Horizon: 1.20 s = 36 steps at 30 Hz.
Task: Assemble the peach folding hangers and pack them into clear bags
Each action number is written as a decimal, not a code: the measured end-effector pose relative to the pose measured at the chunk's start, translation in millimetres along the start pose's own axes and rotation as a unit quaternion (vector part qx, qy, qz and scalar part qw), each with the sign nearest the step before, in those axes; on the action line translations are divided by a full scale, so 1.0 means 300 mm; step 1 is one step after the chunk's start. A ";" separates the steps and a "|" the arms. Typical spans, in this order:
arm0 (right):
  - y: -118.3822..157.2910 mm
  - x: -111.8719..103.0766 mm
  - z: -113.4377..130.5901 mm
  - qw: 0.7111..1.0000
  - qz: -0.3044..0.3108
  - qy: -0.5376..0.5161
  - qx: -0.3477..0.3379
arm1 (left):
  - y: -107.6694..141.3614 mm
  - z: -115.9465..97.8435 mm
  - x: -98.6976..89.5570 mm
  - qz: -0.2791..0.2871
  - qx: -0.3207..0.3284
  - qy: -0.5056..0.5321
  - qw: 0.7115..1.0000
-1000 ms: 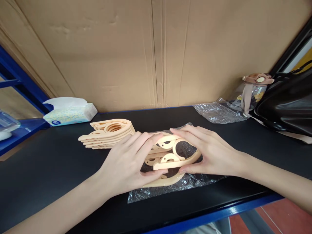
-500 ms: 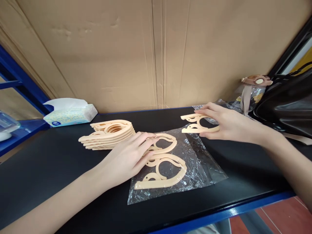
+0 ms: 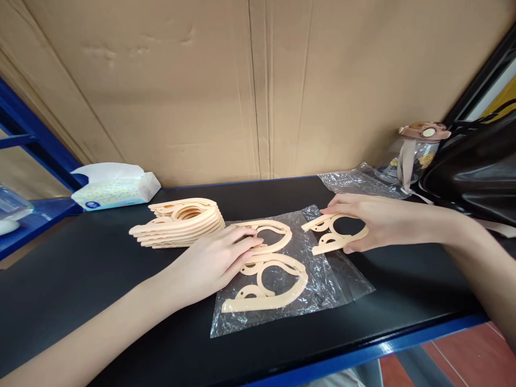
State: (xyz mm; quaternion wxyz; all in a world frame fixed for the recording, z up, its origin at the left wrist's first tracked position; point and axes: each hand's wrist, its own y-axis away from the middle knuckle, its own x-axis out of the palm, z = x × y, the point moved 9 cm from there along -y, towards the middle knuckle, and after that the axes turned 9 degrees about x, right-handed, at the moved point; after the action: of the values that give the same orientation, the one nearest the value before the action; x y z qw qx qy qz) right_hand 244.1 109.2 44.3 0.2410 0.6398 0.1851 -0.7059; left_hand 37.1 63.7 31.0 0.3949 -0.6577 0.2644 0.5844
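My right hand (image 3: 355, 220) pinches a folded beige plastic folding hanger (image 3: 325, 246) by its curved end, over the right part of a clear plastic bag (image 3: 322, 290). Two more such hangers (image 3: 296, 293) lie side by side in the bag, seemingly inside the film. My left hand (image 3: 220, 252) rests on the upper of these, fingers stretched out and pressing down on the film; its fingertips cover part of that hanger. Just left of the bag is a stack of several folded beige hangers (image 3: 181, 223), close to my left hand.
A tissue pack (image 3: 116, 188) stands at the back left of the black table (image 3: 161, 344). Another clear plastic bag (image 3: 358, 183) lies at the back right, beside a drinking bottle (image 3: 419, 153) and a black bag (image 3: 475, 166). A cardboard wall (image 3: 181, 97) closes off the back.
My right hand has come nearer and a little right with the folding hanger, lowering it toward the bag and tilting it. The left hand has barely moved.
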 end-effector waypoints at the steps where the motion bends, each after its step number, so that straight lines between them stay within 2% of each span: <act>1: -0.003 0.004 0.012 1.000 -0.003 0.003 0.000 | 0.001 0.000 0.000 0.000 0.001 0.001 1.000; 10: -0.012 -0.029 0.076 0.994 -0.104 0.031 -0.011 | 0.001 -0.028 0.001 0.016 0.017 0.044 0.999; 18: -0.016 -0.009 0.100 0.998 -0.052 -0.013 0.011 | 0.000 -0.039 0.003 0.012 0.025 0.076 0.997; 22: -0.029 0.015 0.122 0.997 -0.052 -0.053 0.005 | 0.008 -0.025 0.012 0.028 0.023 0.073 0.997; 26: -0.046 0.036 0.143 0.996 -0.064 -0.067 -0.007 | 0.009 -0.009 -0.013 0.019 0.030 -0.028 0.999; 30: -0.047 0.041 0.145 0.996 -0.057 -0.071 -0.012 | 0.015 0.017 -0.049 -0.010 0.036 -0.158 0.987; 36: -0.024 0.021 0.074 0.998 -0.036 -0.044 0.031 | 0.027 0.031 -0.047 -0.027 0.069 -0.229 0.971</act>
State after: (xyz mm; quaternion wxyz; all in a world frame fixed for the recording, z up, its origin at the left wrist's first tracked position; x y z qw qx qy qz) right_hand 221.6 101.7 40.1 0.2031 0.6079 0.1752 -0.7474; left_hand 22.7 65.3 43.1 0.5052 -0.4847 0.1890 0.6886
